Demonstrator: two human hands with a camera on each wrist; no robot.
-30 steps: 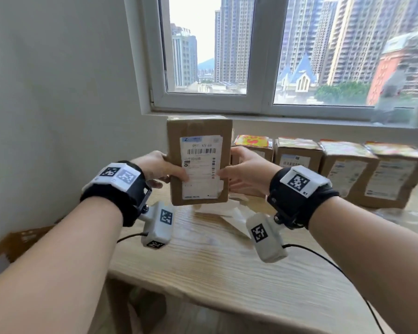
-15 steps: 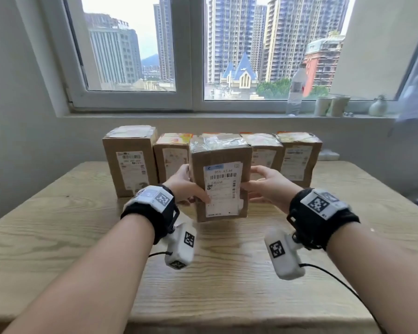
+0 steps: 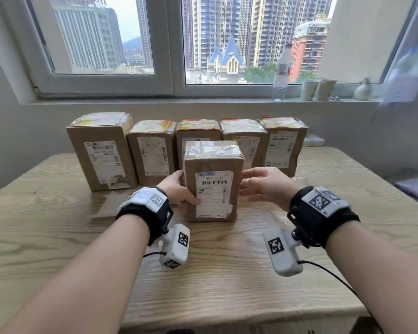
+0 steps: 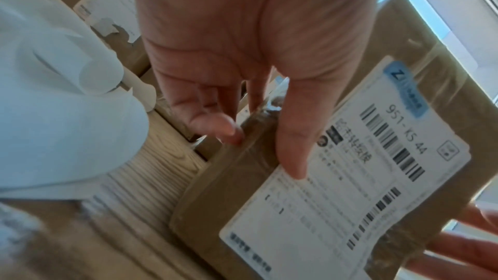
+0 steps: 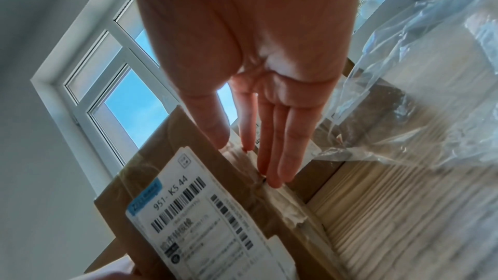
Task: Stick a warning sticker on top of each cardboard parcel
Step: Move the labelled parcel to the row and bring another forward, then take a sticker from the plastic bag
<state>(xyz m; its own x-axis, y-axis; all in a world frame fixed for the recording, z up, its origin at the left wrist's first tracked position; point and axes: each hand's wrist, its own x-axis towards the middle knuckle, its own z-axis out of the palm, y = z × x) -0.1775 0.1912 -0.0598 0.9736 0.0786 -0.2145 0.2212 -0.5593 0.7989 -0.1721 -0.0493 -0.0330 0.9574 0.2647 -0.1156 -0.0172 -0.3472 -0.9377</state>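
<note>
A brown cardboard parcel (image 3: 212, 162) with a white shipping label stands upright on the wooden table (image 3: 215, 273), in front of a row of several parcels (image 3: 152, 150). Its top shows only clear tape. The row's parcels carry yellow-and-red stickers (image 3: 153, 125) on top. My left hand (image 3: 176, 189) grips the front parcel's left side, thumb on the label (image 4: 350, 178), fingers curled behind the edge. My right hand (image 3: 263, 186) is at the right side with straight fingers (image 5: 277, 157), tips at the parcel's edge (image 5: 242, 178).
White backing papers (image 3: 109, 206) lie on the table to the left of my left hand. A clear plastic bag (image 5: 404, 93) lies at the right. A bottle (image 3: 281, 71) and cups (image 3: 319, 90) stand on the windowsill. The table's front edge is close to me.
The parcel came from the left side, held up in both hands, and now stands on the table's middle. My right hand's fingers have straightened off it.
</note>
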